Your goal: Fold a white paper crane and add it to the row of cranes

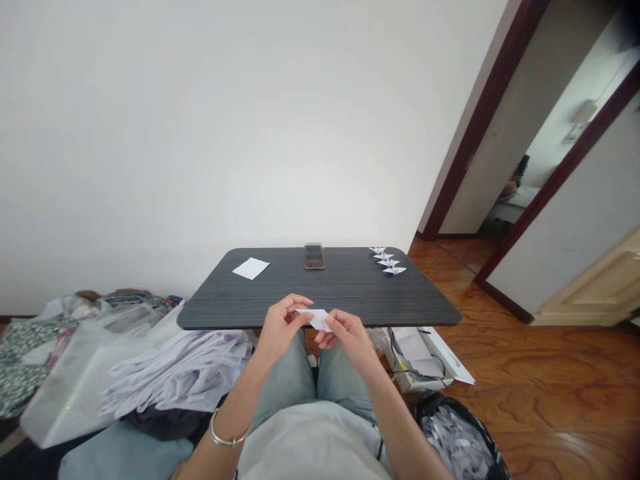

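Both my hands pinch a small folded piece of white paper [316,316] just above the near edge of a dark table [320,293]. My left hand [281,325] grips its left end with fingers curled. My right hand [345,331] pinches its right end. On the table lie a flat white paper sheet [251,268] at the back left, a phone [315,256] at the back middle, and several small folded white paper figures [388,261] in a row at the back right.
Plastic bags and clothes [125,360] pile up to my left. Papers and a cable [420,360] lie under the table's right side, beside a black bag of paper scraps [460,440]. An open doorway [525,187] and wooden floor are at right.
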Motion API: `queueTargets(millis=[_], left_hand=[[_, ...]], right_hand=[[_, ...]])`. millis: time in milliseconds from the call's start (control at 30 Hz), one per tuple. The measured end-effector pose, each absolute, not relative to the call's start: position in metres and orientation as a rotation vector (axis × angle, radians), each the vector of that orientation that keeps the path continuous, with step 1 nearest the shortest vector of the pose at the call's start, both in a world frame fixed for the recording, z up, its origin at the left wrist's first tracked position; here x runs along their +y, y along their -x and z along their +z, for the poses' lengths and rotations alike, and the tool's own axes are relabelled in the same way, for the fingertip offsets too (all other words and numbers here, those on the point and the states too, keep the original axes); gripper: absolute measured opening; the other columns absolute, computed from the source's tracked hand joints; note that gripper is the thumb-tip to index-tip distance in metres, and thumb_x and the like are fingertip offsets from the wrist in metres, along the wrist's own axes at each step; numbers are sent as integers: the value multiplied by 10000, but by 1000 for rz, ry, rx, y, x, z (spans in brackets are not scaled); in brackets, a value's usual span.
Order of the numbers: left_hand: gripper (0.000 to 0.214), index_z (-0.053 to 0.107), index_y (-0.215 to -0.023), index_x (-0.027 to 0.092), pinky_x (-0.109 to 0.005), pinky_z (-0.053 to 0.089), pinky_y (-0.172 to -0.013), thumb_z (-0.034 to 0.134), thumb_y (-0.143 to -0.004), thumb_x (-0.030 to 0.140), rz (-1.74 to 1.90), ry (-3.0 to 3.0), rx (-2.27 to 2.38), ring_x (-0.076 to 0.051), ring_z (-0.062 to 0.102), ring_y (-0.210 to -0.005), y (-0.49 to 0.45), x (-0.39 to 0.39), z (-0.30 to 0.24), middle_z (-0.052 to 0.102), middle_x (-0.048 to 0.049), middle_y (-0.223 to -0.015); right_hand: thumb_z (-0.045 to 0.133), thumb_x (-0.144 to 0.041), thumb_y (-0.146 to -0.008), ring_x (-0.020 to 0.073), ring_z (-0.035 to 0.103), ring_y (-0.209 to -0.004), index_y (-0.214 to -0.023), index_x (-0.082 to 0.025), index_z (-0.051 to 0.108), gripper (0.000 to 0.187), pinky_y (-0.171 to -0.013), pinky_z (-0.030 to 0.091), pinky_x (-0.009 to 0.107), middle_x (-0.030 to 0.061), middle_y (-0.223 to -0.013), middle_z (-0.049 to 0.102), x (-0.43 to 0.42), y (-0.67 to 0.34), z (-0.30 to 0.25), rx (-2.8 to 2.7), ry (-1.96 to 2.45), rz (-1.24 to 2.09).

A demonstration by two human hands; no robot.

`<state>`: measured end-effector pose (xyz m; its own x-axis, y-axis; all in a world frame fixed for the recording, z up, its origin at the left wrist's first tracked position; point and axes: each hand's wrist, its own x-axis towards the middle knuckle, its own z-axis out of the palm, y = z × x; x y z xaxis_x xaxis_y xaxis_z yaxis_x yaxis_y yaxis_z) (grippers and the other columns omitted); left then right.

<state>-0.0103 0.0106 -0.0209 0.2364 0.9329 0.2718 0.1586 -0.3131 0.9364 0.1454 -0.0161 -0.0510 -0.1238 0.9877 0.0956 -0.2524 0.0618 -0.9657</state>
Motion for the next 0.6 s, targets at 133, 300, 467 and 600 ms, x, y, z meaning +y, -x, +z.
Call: queueTargets(millis=[133,300,467,600], left_hand=[[115,701,-753,159,-242,406,-585,638,-710,245,1118,-1779,1077,-158,587,-627,13,8,-12,693,-39,-711],[84,693,-716,170,-281,458,-740,612,-731,188,1114,-1835,892,-198,619,-846,15,7,-10,692,-68,-870],[155,668,-888,168,-316,464,-829,591,-764,220,1118,-1781,787,-219,564,-1021,14,7,-17,602,-104,-1137],[281,588,-1043,148,-326,490,-785,520,-819,303,1158,-1565,731,-201,599,-927,10,3,-15,606,-120,-1134]], right_hand=[[468,-562,-798,98,582,-432,-805,-158,582,420,-418,440,176,28,-606,671,-20,-149,-45,-1044,805,1506],[693,-371,-681,71,548,-447,-762,-175,593,235,-414,437,151,-29,-603,617,-20,-150,-44,-996,767,1502],[726,-318,-647,59,513,-435,-792,-181,588,243,-416,464,158,-46,-605,594,-17,-148,-47,-970,765,1344],[731,-298,-644,65,518,-426,-862,-196,573,288,-401,471,163,-56,-588,602,-16,-145,-48,-996,761,1261]])
